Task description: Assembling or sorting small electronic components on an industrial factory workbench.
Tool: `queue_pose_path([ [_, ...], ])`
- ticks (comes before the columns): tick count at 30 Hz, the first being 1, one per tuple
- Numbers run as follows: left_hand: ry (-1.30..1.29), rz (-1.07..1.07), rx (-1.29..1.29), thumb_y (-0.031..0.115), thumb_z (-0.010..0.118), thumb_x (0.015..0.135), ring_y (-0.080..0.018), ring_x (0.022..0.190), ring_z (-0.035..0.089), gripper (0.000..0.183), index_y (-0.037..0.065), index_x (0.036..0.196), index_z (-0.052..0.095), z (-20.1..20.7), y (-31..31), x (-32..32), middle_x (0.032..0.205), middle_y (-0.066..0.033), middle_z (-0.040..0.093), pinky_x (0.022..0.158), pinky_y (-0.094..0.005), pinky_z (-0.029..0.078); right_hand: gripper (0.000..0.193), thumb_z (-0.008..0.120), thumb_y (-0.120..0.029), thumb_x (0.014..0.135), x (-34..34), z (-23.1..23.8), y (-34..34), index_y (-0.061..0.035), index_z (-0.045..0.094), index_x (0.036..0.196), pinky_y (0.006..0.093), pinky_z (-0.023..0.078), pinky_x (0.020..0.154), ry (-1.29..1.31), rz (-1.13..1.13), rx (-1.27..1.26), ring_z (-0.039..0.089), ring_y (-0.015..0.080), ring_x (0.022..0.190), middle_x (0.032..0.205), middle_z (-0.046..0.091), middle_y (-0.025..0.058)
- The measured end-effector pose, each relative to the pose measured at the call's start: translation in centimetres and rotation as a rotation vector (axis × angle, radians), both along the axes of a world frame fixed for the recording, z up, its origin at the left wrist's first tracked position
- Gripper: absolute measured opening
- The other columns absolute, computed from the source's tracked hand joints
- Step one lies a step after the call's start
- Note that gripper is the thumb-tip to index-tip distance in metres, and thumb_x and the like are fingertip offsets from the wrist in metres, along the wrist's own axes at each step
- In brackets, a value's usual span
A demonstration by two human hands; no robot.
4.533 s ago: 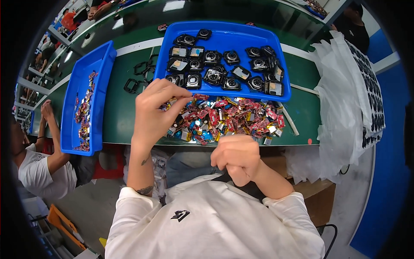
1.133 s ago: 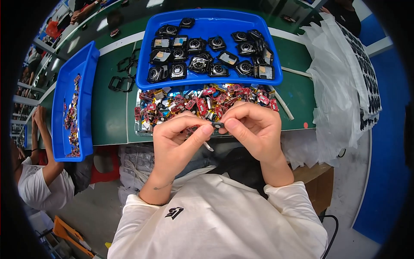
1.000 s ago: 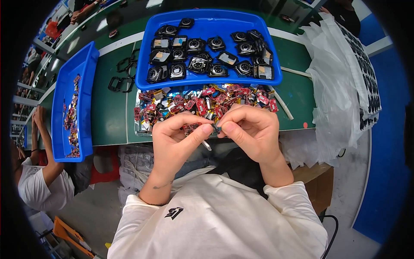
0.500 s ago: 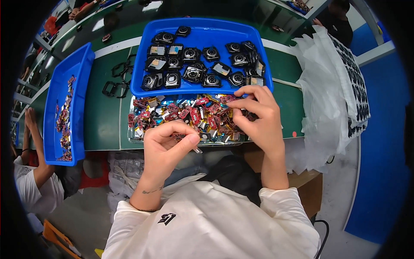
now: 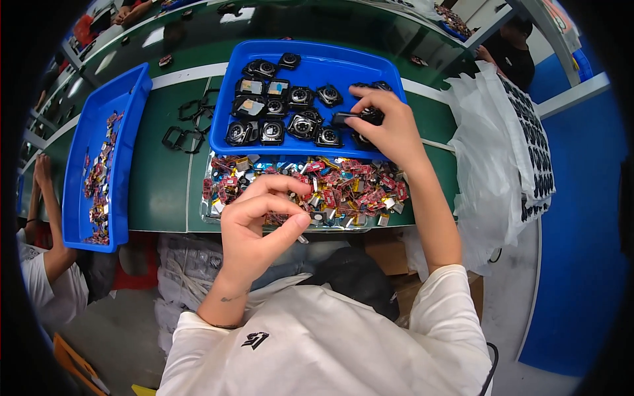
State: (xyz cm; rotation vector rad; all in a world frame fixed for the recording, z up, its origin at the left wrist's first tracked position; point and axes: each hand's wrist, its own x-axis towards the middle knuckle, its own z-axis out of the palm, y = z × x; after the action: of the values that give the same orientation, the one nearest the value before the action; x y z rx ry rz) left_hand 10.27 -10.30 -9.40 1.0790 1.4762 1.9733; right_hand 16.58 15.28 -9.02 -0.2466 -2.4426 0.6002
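Note:
My right hand is over the right half of a blue tray. Its thumb and fingers close on a black watch case, partly hidden by the hand. Around it in the tray lie several more black watch cases, some showing round sensor backs. Nearer to me, my left hand is closed in a pinch above a heap of small electronic parts, red, yellow and silver. A thin pale strip pokes out below its thumb; the rest of that piece is hidden.
At the left stands a long blue tray with similar small parts. Black frames lie on the green table between the trays. White film drapes over a stack of black-dotted sheets at the right. Other people sit nearby.
My right hand has moved from above the heap of parts forward into the blue tray and taken hold of a watch case. My left hand stays near its place, still pinching.

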Motion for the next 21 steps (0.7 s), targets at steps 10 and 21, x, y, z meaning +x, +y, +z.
queue_pose_path([
  [10,0.407,0.240,-0.072,0.005,0.070,0.068,-0.0238,0.101,0.053,0.007,0.004,0.074,0.068,1.0,2.3,-0.5,0.112,-0.0109,0.063,0.088,-0.0347,0.040,0.025,0.059,0.004,0.083,4.2,1.2,-10.2,0.0047,0.058,0.108,0.0226,0.054,0.071,0.121,0.207,-1.165,0.062,0.0116,0.087,0.102,0.063,0.0108],
  [21,0.344,0.269,-0.198,0.002,0.068,0.070,-0.0229,0.090,0.058,0.006,0.002,0.076,0.068,0.1,2.3,0.9,0.098,-0.0118,0.068,0.085,-0.0344,0.042,0.029,0.055,0.007,0.083,5.2,0.0,-11.4,0.0073,0.057,0.112,0.0277,0.056,0.079,0.067,0.277,-1.179,0.062,0.0161,0.093,0.108,0.061,0.0133],
])
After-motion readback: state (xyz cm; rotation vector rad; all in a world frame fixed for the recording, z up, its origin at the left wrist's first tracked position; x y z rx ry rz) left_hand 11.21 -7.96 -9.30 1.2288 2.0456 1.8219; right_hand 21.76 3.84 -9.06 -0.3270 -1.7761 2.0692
